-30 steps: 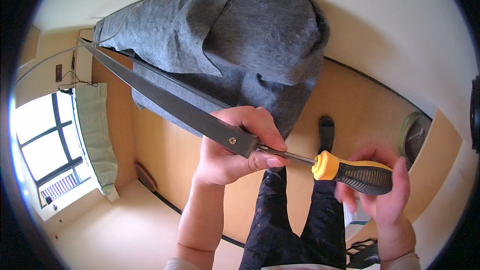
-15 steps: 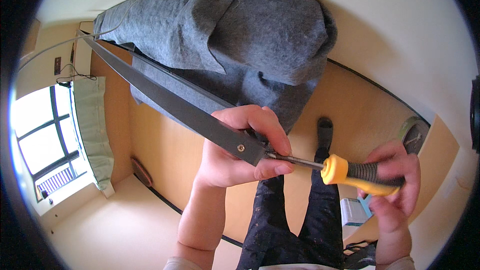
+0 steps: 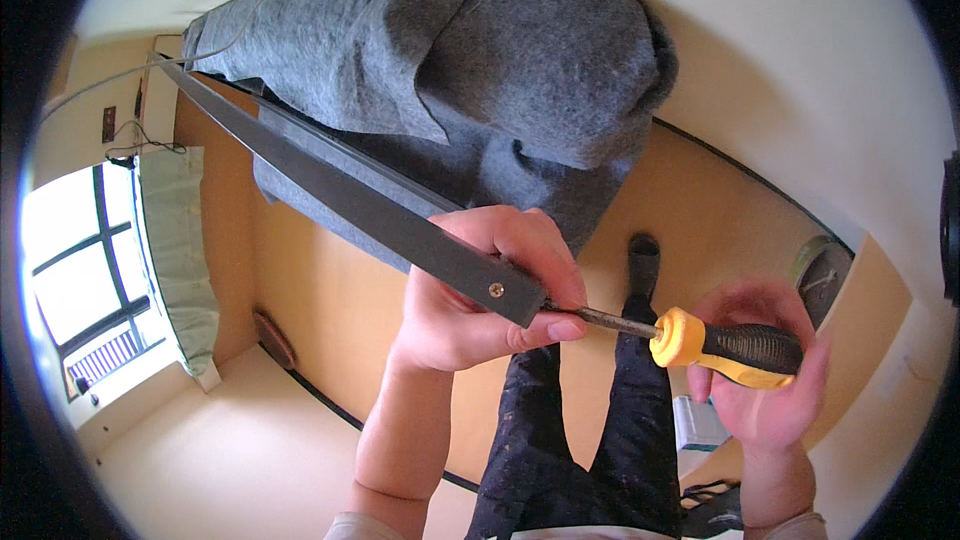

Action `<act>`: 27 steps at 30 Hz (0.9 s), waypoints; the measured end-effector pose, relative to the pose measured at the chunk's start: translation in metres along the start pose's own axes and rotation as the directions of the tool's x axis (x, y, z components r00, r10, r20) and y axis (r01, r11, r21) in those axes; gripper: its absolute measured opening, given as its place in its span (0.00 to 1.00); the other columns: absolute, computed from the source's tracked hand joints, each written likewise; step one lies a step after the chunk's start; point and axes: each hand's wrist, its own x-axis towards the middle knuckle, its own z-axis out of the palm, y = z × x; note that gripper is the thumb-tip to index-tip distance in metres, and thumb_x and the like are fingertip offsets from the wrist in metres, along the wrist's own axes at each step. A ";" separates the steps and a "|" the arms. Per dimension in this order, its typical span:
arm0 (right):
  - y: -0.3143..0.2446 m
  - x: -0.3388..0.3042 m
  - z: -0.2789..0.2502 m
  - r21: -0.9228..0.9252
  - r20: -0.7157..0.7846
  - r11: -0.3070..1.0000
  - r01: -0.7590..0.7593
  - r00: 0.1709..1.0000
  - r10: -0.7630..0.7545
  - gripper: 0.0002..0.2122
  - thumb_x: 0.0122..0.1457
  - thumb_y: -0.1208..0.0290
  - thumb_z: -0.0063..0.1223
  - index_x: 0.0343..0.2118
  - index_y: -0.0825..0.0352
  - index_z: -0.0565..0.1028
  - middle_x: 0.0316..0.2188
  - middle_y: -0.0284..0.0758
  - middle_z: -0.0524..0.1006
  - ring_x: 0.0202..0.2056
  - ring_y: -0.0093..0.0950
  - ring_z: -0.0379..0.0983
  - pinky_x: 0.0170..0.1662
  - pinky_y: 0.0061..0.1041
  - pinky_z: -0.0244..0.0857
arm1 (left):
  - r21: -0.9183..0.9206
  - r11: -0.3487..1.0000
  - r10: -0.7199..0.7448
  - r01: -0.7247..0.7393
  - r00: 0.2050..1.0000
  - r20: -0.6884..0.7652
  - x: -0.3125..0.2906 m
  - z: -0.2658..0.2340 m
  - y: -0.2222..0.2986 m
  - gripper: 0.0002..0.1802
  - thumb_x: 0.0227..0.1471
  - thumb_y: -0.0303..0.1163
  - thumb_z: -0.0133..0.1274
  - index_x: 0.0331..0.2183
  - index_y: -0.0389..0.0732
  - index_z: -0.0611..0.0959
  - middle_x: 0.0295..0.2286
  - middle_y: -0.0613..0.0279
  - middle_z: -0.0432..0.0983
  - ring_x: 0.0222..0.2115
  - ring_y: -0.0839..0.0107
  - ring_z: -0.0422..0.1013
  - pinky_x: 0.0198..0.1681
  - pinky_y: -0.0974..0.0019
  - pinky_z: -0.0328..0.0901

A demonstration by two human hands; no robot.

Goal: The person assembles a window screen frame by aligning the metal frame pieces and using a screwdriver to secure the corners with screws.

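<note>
My left hand (image 3: 480,310) is closed around the end of a long dark grey metal bar (image 3: 350,195), which slants up to the far left. A screw head (image 3: 496,290) shows on the bar's face near that end. From the bar's end sticks the shaft of a yellow and black screwdriver (image 3: 735,350); its tip is hidden by the bar and my left fingertips. Behind the handle, my right hand (image 3: 765,405) is loosely opened, palm showing and its upper fingers blurred. The handle lies in front of the palm, not wrapped by the fingers.
A large object draped in grey felt cloth (image 3: 540,60) stands ahead against the wall. A thin cable (image 3: 110,88) crosses at the far left, near a window (image 3: 90,250) with a curtain (image 3: 180,250). A pale box (image 3: 700,425) sits on the floor beside my legs.
My right hand has loosened from the screwdriver handle, its fingers opening and the palm turning into view. The handle has rotated a little. The left hand keeps its hold on the bar.
</note>
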 end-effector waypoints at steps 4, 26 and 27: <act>-0.018 -0.003 -0.007 0.068 0.059 0.930 -0.362 0.932 0.359 0.29 0.62 0.49 0.47 0.50 0.77 0.69 0.39 0.53 0.76 0.24 0.34 0.75 0.28 0.26 0.70 | -0.007 1.000 0.001 -0.001 1.000 -0.006 -0.003 -0.002 0.001 0.17 0.36 0.32 0.72 0.23 0.44 0.77 0.19 0.65 0.75 0.19 0.71 0.72 0.29 0.65 0.54; -0.012 -0.029 0.019 -0.414 -0.156 0.910 -0.040 0.987 -0.027 0.29 0.51 0.59 0.65 0.50 0.74 0.68 0.40 0.46 0.74 0.30 0.28 0.73 0.34 0.26 0.69 | -0.093 0.995 0.039 -0.036 0.999 0.036 -0.008 -0.007 0.006 0.15 0.35 0.26 0.73 0.25 0.34 0.82 0.24 0.56 0.79 0.24 0.72 0.73 0.25 0.72 0.64; -0.007 -0.026 0.018 -0.424 -0.113 0.905 0.041 0.989 -0.098 0.28 0.52 0.59 0.63 0.50 0.74 0.68 0.40 0.46 0.74 0.30 0.26 0.73 0.33 0.25 0.69 | -0.095 0.995 0.040 -0.037 0.999 0.035 -0.008 -0.007 0.006 0.15 0.35 0.26 0.73 0.25 0.34 0.82 0.24 0.56 0.79 0.24 0.72 0.73 0.25 0.72 0.64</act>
